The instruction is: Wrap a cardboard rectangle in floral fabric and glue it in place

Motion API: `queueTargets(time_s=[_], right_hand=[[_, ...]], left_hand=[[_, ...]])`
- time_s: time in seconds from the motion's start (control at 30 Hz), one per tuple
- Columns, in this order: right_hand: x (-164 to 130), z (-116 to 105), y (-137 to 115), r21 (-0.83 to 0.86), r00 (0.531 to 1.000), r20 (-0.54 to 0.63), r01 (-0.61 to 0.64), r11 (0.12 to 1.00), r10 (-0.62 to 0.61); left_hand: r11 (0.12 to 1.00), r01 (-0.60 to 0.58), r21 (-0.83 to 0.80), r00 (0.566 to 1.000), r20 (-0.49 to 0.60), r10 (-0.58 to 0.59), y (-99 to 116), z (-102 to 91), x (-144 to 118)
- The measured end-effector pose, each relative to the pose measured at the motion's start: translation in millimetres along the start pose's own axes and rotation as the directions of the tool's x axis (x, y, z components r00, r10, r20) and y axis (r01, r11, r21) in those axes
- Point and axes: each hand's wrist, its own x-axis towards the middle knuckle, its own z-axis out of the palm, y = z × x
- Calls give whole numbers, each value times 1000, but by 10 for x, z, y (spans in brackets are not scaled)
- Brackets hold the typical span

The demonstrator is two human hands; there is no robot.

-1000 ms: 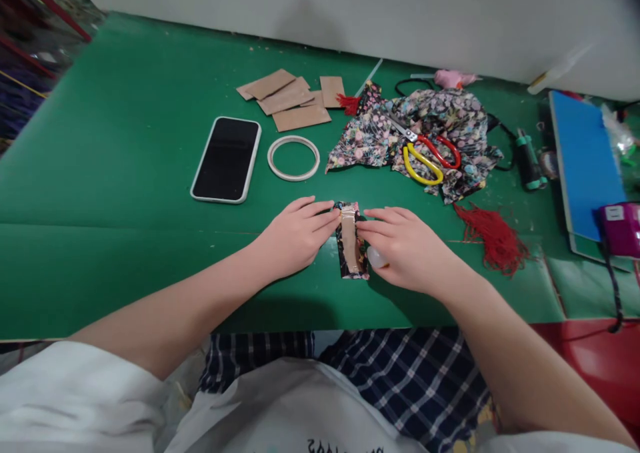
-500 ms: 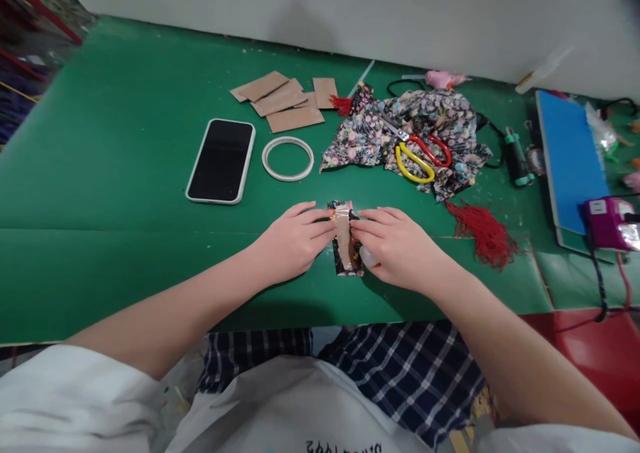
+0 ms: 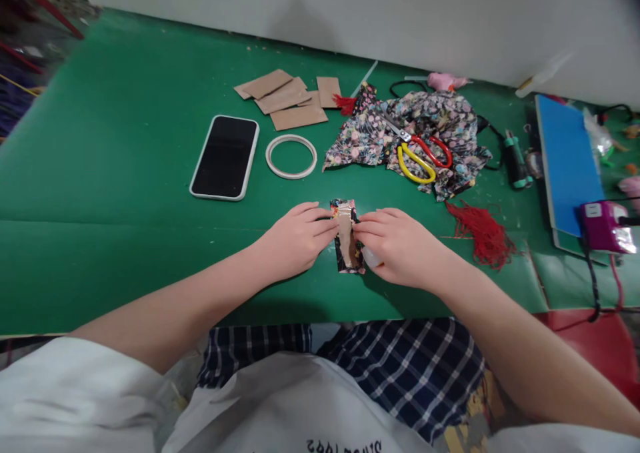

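Note:
A small cardboard strip (image 3: 346,239) lies between my hands, with dark floral fabric folded round its edges and a shiny, tape-like patch at its far end. The fingers of my left hand (image 3: 305,238) press on its left edge. My right hand (image 3: 393,243) pinches the right edge, its fingertips on the fabric. Under my right palm, by the thumb, a whitish translucent object (image 3: 371,258) shows in part; its kind is hidden. Both thumbs are mostly out of sight.
Beyond my hands lie a phone (image 3: 225,157), a tape roll (image 3: 291,157) and several cardboard pieces (image 3: 299,118). Scissors (image 3: 417,163) rest on crumpled floral fabric (image 3: 355,136). Red tassel threads (image 3: 483,236), a green-black tool (image 3: 517,159), a blue board (image 3: 565,166) and a purple box (image 3: 606,226) are rightward.
The view has shifted slightly. Both hands stay at the strip's edges, with hardly any finger movement.

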Motion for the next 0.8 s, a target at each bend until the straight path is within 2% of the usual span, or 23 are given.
queueTargets(time_s=[0.17,0.37,0.8], right_hand=[[21,-58,-17,-49,999,45,20,999,-18],[-24,-102,-11,-19,996,84,12,1000,-10],[0,-100,-8,-3,996,88,26,1000,-26]], left_hand=[[1000,-7,7,1000,-25,7,-4,11,2],[1000,-6,9,999,-31,7,-3,0,7],[1000,-6,4,999,-52,6,-7,3,9]])
